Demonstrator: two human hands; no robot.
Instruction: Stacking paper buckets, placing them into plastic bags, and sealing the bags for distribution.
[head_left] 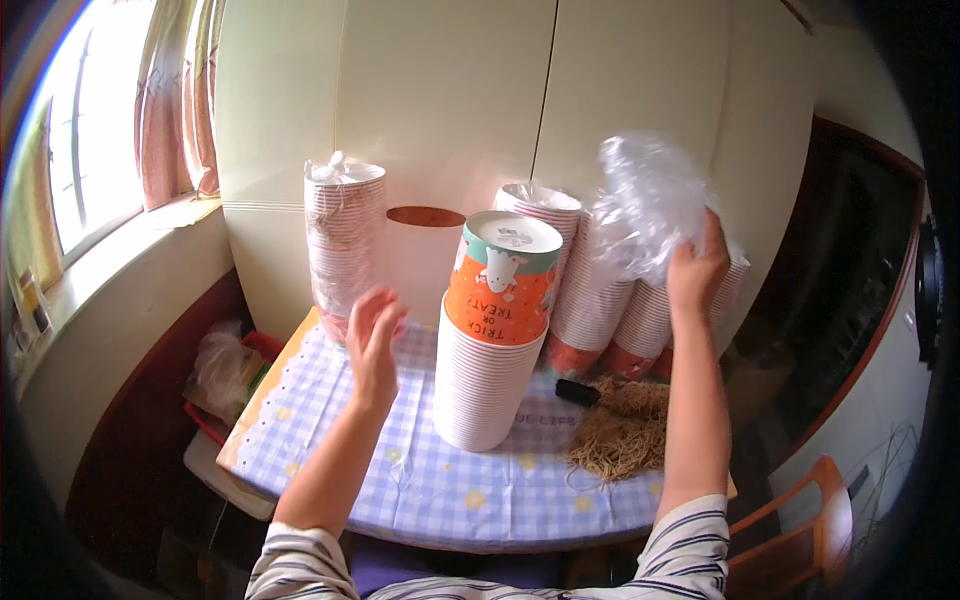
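A tall stack of paper tubs point(480, 390) stands upside down at the middle of the table. Its top tub point(500, 290) is orange and green with a white cartoon figure, its pale base facing up. My right hand point(698, 265) is raised at the right, its fingers closed on a crumpled clear plastic bag point(645, 205). To the left of the stack, my left hand point(375, 345) hovers with fingers apart and nothing in it, slightly blurred by motion.
Plastic-wrapped tub stacks stand at the back left point(345, 250) and back right point(590, 310). Between them is a white cylinder point(425, 255) with a brown top. Tan string point(620, 440) and a black object point(577, 392) lie on the checked tablecloth point(400, 490). A wooden chair point(825, 500) stands right.
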